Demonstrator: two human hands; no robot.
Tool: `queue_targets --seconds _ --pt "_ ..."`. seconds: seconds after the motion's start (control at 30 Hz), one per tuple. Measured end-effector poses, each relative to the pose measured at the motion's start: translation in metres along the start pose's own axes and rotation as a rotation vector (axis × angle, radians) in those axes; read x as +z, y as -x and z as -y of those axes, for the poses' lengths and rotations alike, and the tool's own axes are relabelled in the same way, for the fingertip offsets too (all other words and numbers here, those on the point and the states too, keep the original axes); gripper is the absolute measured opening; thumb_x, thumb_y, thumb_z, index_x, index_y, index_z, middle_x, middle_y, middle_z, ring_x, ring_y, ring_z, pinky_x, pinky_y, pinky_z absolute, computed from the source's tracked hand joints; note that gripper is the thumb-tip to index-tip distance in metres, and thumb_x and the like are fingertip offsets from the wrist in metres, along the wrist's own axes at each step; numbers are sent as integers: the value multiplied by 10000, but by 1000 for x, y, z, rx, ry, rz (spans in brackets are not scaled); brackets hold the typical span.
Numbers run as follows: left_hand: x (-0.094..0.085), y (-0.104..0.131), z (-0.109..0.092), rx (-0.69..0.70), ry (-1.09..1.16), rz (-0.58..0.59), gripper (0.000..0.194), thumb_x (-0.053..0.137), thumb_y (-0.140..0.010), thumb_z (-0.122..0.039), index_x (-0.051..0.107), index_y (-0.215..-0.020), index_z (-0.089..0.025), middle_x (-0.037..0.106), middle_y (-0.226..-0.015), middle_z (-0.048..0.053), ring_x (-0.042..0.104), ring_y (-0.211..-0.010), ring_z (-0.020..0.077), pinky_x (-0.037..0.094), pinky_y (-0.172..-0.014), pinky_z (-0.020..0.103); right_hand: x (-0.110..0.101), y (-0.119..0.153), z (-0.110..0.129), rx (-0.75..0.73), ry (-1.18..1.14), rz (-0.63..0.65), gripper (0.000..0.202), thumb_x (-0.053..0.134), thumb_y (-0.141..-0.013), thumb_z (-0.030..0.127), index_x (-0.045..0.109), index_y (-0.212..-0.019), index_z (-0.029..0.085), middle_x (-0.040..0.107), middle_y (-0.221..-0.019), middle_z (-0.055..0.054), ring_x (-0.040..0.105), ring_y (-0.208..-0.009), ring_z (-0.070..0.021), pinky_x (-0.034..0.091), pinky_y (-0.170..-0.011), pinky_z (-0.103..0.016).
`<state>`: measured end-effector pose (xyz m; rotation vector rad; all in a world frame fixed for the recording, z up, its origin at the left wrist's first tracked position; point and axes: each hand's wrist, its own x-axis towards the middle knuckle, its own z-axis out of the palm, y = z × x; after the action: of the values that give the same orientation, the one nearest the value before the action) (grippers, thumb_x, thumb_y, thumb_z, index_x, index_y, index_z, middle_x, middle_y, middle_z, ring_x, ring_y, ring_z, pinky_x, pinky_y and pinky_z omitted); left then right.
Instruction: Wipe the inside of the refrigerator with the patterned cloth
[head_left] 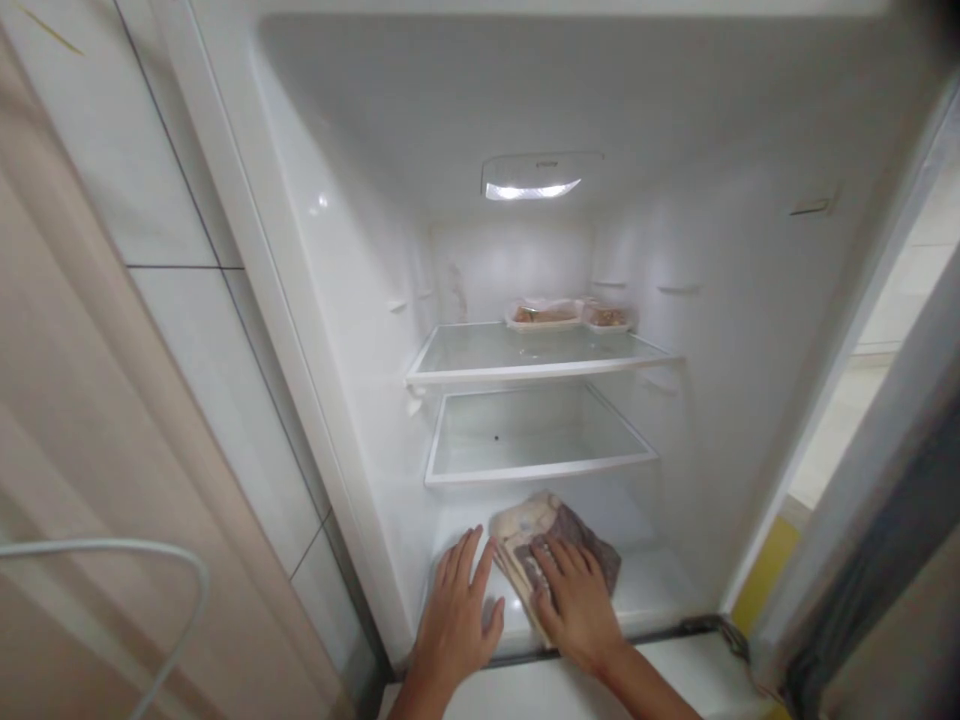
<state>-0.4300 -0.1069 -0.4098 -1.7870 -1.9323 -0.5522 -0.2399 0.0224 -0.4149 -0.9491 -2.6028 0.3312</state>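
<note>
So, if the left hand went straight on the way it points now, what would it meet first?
Probably the left edge of the folded cloth, right by the index fingertip of the left hand; the lower shelf is farther along, perhaps overhead, as depth is unclear.

Refrigerator interior [720, 300], head view: right hand [576, 602] flat on folded cloth [525, 525], left hand [457, 610] beside it.
The cloth lies on the compartment floor [652, 575], below two glass shelves [480, 350]. The upper shelf supports two wrapped food trays [544, 315], positioned toward the rear right. A lit lamp [532, 188] is mounted above the shelves.
</note>
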Motion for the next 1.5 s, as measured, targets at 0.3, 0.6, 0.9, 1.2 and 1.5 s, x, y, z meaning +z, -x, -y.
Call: queue_targets --seconds 0.3,0.6,0.9,1.2,1.5 --pt "0 5 4 46 34 -31 796 538 -910 -398 211 -1594 -156 412 -1614 184 341 -1520 339 357 -1212 570 36 -93 83 -370 -330 251 517 523 -924 346 549 -1438 293 510 -1557 -84 390 -1470 -302 211 -1245 -533" --pt "4 -4 3 -39 -16 78 529 495 -944 -361 488 -1441 -179 581 -1481 155 512 -1402 307 439 -1170 548 29 -97 24 -82 -523 -17 545 381 -866 152 650 -1333 234 725 -1272 -73 622 -1258 -204 447 -1146 -395" --pt "4 -50 -5 -352 42 378 555 546 -820 -250 549 -1370 -175 592 -1442 150 561 -1343 307 439 -1152 472 -11 -30 -83 158 -362 -212 529 355 -841 119 696 -1243 165 717 -1278 -124 647 -1219 -237 465 -1134 -406" --pt "23 -121 -27 -565 -157 533 669 585 -717 -194 507 -1368 -64 581 -1371 292 533 -1293 461 408 -1038 636 -16 -16 -76 142 -204 -153 417 376 -880 109 737 -1062 214 764 -1058 -83 680 -1040 -223 511 -968 -324" --pt "36 -127 6 -1 56 725 1086 574 -510 -9 367 -1541 -277 372 -1658 76 368 -1510 309 341 -1220 510 -22 -14 -71 174 -147 -142 369 393 -910 109 720 -1044 220 752 -1040 -68 665 -1030 -212 473 -924 -290"
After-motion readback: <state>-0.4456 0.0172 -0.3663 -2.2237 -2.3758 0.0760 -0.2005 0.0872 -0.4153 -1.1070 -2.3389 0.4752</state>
